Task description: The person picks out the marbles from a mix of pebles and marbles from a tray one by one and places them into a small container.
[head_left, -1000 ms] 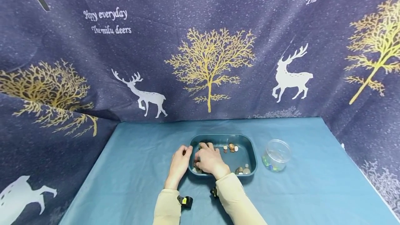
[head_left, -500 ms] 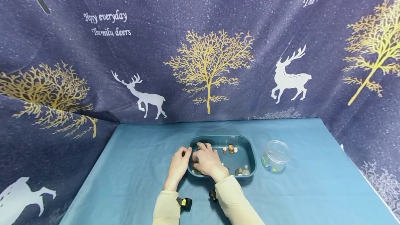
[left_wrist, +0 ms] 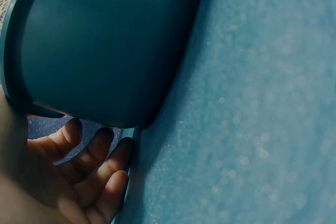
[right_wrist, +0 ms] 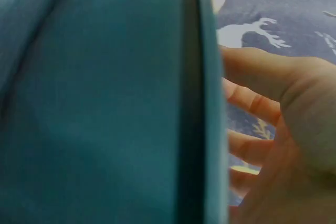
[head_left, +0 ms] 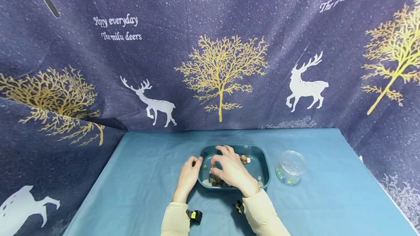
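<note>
A dark teal tray (head_left: pixel 262 166) lies on the table with small stones inside. My left hand (head_left: pixel 188 174) holds its left rim, the thumb at the edge and the fingers below it beside the outer wall (left_wrist: pixel 100 45). My right hand (head_left: pixel 231 170) reaches over the near rim into the tray, fingers spread and slightly bent above the stones. Under them lie brown and pale stones (head_left: pixel 214 181), and a small green marble (head_left: pixel 205 166) rests near the left wall. A brown stone (head_left: pixel 243 158) and a white stone (head_left: pixel 248 160) sit toward the back. In the right wrist view the tray wall hides my fingertips.
A clear round jar (head_left: pixel 292 168) with green and blue marbles at its bottom stands right of the tray. Blue cloth (head_left: pixel 147 181) covers the table. A dark blue curtain (head_left: pixel 197 94) printed with deer and trees hangs behind it.
My right hand has shifted right and lifted from the left end of the tray, its fingers spreading and the green marble coming into sight. My left hand has stayed at the rim.
</note>
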The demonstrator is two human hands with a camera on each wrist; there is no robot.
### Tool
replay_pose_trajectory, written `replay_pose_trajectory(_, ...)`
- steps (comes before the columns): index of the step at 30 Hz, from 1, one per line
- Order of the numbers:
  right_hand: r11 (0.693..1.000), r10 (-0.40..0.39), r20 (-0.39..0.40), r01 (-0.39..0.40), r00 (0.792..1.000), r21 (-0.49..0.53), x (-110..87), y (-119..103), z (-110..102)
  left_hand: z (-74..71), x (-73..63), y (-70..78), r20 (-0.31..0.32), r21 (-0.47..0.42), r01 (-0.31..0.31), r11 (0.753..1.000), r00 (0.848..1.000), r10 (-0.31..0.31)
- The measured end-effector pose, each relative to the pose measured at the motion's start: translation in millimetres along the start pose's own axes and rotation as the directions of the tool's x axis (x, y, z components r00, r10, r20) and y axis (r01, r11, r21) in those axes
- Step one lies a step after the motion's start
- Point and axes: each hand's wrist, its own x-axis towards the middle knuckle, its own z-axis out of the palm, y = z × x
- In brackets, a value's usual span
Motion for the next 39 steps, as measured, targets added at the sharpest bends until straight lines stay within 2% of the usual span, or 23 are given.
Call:
replay_pose_trajectory(6, 0.998, 0.016, -0.037, -0.014, 0.999, 0.054, -13.3, 4.4, -10.7, -1.7, -8.1, -6.9, 0.007, -0.023, -0.006, 1.000, 1.000, 0.006)
replay_pose_trajectory(11, 0.998, 0.044, -0.083, -0.040, 0.996, 0.057, -19.6, 9.7, -20.0, -3.8, -12.3, -12.4, 0.011, -0.020, 0.004, 1.000, 1.000, -0.004)
replay_pose_trajectory(16, 0.996, 0.058, -0.125, -0.050, 0.990, 0.068, -24.9, 15.0, -30.9, -3.0, -11.9, -12.3, 0.014, -0.016, 0.010, 1.000, 1.000, -0.010)
replay_pose_trajectory(23, 0.998, 0.065, -0.182, -0.063, 0.981, 0.017, -29.0, 27.5, -47.1, -1.2, -7.2, -7.9, 0.021, -0.023, 0.016, 1.000, 1.000, -0.016)
replay_pose_trajectory(28, 0.993, 0.108, -0.254, -0.119, 0.961, -0.026, -34.1, 47.6, -61.7, -1.0, -4.5, -4.5, 0.019, -0.032, 0.005, 0.999, 1.000, -0.005)
replay_pose_trajectory(33, 0.974, 0.189, -0.329, -0.219, 0.925, -0.055, -48.7, 73.3, -78.5, 0.0, -3.7, -4.3, 0.022, -0.034, 0.004, 0.999, 1.000, -0.004)
replay_pose_trajectory(39, 0.940, 0.323, -0.326, -0.341, 0.889, 0.004, -71.5, 100.8, -97.2, 0.3, -3.9, -3.8, 0.035, -0.044, 0.006, 0.999, 0.999, -0.004)
